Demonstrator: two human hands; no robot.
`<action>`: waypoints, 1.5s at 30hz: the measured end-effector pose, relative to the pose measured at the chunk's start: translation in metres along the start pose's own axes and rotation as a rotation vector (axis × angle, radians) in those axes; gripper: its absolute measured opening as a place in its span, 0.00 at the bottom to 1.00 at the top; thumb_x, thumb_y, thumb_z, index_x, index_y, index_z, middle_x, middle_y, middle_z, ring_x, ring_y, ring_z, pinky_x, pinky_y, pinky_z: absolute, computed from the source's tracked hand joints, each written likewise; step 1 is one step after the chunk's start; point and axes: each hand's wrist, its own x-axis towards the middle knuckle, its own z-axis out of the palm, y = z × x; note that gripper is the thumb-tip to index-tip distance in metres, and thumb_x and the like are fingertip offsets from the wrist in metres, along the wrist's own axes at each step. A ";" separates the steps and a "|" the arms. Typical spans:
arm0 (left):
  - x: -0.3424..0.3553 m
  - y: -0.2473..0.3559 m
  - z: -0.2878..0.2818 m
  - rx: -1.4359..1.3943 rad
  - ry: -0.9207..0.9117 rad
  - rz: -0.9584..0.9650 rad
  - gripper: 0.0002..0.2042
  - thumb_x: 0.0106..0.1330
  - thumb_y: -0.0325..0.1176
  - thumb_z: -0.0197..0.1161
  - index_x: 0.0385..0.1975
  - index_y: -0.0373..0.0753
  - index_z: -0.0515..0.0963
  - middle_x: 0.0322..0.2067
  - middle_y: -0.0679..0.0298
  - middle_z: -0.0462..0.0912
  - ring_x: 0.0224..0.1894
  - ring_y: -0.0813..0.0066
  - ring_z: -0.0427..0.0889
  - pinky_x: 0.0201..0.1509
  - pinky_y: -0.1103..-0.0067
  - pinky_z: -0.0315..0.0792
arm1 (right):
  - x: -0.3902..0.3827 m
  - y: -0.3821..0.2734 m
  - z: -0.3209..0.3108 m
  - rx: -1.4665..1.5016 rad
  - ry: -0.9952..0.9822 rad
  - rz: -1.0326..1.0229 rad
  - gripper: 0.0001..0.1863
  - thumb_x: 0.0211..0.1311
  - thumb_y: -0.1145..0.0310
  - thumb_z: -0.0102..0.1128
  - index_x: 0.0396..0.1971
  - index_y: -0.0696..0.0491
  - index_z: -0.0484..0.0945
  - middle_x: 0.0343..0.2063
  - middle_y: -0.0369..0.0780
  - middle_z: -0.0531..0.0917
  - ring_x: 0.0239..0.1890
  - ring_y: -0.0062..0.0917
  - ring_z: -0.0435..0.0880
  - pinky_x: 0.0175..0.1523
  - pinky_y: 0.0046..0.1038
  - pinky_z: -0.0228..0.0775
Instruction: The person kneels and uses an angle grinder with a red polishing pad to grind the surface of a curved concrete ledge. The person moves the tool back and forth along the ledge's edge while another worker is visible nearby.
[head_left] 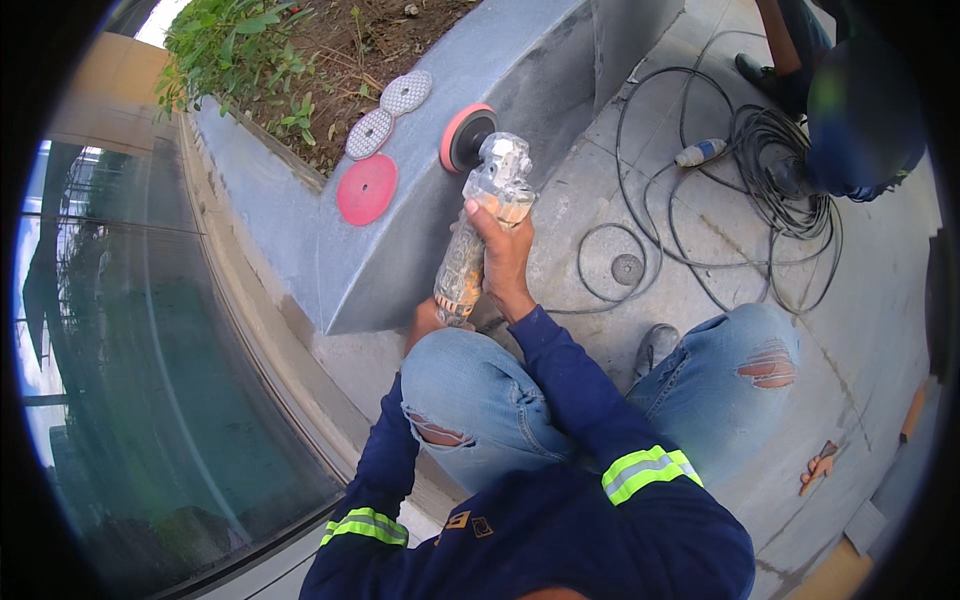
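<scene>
A dusty angle grinder with orange patches is held in both my hands. My right hand wraps round its front body just behind the metal gear head, the thumb on top. Lower down, my left hand is closed at the rear end, partly hidden by my knee. On the head sits a black backing pad with a pink-red edge, turned toward the side face of the grey planter wall; whether it touches I cannot tell. On the wall's top lie a red disc and two white-patterned polishing pads.
Soil and a leafy plant fill the planter. A glass pane runs along the left. Coiled black cable with a connector and a small grey disc lie on the paving. Another person is at the upper right.
</scene>
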 end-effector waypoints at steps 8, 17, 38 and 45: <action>0.018 -0.049 0.002 -0.001 0.031 -0.127 0.32 0.51 0.31 0.82 0.60 0.31 0.83 0.49 0.51 0.92 0.54 0.63 0.90 0.60 0.67 0.79 | -0.006 0.014 -0.004 -0.021 0.025 -0.047 0.24 0.69 0.61 0.75 0.57 0.58 0.78 0.43 0.42 0.86 0.36 0.28 0.90 0.41 0.33 0.87; 0.009 0.037 0.002 0.098 -0.078 0.054 0.26 0.61 0.34 0.79 0.57 0.27 0.83 0.48 0.52 0.92 0.51 0.69 0.87 0.59 0.69 0.78 | 0.027 -0.007 -0.011 0.035 0.026 -0.036 0.23 0.70 0.59 0.74 0.55 0.57 0.77 0.41 0.41 0.85 0.36 0.29 0.89 0.42 0.36 0.88; -0.007 0.036 0.001 0.004 0.044 0.078 0.29 0.52 0.32 0.78 0.56 0.26 0.82 0.47 0.42 0.91 0.49 0.54 0.92 0.57 0.67 0.80 | 0.013 -0.002 -0.005 -0.008 -0.011 -0.030 0.22 0.72 0.59 0.72 0.56 0.57 0.77 0.39 0.41 0.84 0.36 0.31 0.90 0.41 0.36 0.87; 0.002 0.002 0.003 0.005 -0.029 -0.046 0.31 0.53 0.29 0.79 0.60 0.26 0.80 0.54 0.49 0.91 0.54 0.66 0.88 0.61 0.68 0.79 | 0.004 0.009 -0.009 -0.004 0.012 -0.017 0.22 0.71 0.60 0.73 0.55 0.58 0.77 0.41 0.41 0.84 0.37 0.30 0.89 0.43 0.38 0.88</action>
